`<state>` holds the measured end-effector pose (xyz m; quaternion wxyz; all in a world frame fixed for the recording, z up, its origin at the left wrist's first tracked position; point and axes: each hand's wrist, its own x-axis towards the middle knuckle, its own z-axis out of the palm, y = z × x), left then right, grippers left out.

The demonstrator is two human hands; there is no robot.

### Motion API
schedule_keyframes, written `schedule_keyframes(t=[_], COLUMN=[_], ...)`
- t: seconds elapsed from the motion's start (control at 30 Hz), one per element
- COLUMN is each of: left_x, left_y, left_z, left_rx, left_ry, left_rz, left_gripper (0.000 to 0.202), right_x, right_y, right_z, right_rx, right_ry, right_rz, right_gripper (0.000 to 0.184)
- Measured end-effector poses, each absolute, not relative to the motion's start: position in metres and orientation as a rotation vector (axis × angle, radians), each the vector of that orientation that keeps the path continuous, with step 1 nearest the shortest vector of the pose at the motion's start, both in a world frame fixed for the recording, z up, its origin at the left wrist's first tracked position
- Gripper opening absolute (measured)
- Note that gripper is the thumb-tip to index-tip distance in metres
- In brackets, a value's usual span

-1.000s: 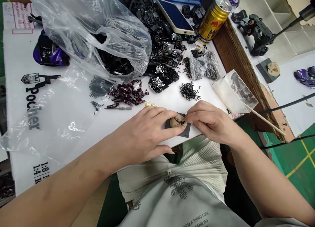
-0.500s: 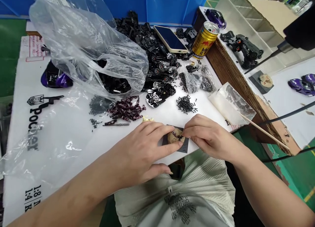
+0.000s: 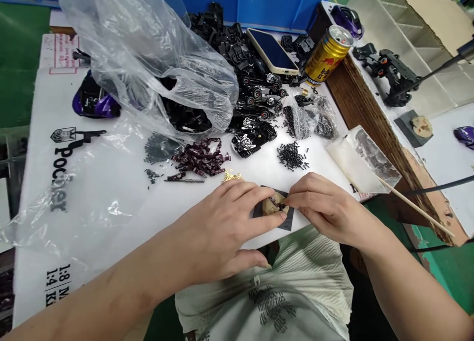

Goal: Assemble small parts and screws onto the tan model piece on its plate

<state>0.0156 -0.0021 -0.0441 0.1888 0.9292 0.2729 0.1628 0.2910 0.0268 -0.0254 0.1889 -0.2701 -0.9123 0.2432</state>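
A lump of tan putty (image 3: 269, 208) sits on a dark square pad (image 3: 286, 224) near the table's front edge, with small dark parts set in its top. My left hand (image 3: 225, 222) reaches over from the left, its outstretched fingers apart, index and middle fingertips resting on either side of the lump. From the right, my right hand (image 3: 322, 203) pinches a small black part (image 3: 283, 207) against the putty; the fingers hide most of it. Just beyond lie tiny gold rings (image 3: 232, 175), dark maroon parts (image 3: 202, 157) and a heap of black screws (image 3: 292, 156).
A clear plastic bag (image 3: 155, 69) spreads over black parts at the back left. Toy car chassis (image 3: 255, 136), a phone (image 3: 272, 52) and a gold can (image 3: 329, 56) stand behind. Rightward are a small bag with a wooden stick (image 3: 414, 205) and a hanging driver (image 3: 444, 64).
The view has shifted, so the whole scene sits further right and the hanging driver shows less. Both hands keep nearly the same place and pose at the putty.
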Motion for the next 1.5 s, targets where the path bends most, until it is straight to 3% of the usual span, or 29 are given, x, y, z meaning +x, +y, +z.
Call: schedule_keyframes(t=[1.03, 1.5], left_x=[0.012, 0.006], left_y=[-0.005, 0.0], left_z=[-0.058, -0.052], left_rx=[2.607, 2.623], left_ry=[0.78, 0.73], left_rz=[0.553, 0.459], left_gripper=[0.065, 0.065], right_x=[0.296, 0.29], right_y=[0.021, 0.012], right_z=[-0.027, -0.021], right_rx=[-0.723, -0.665], right_ry=[-2.683, -2.76], right_rz=[0.459, 0.243], right_gripper=[0.048, 0.035])
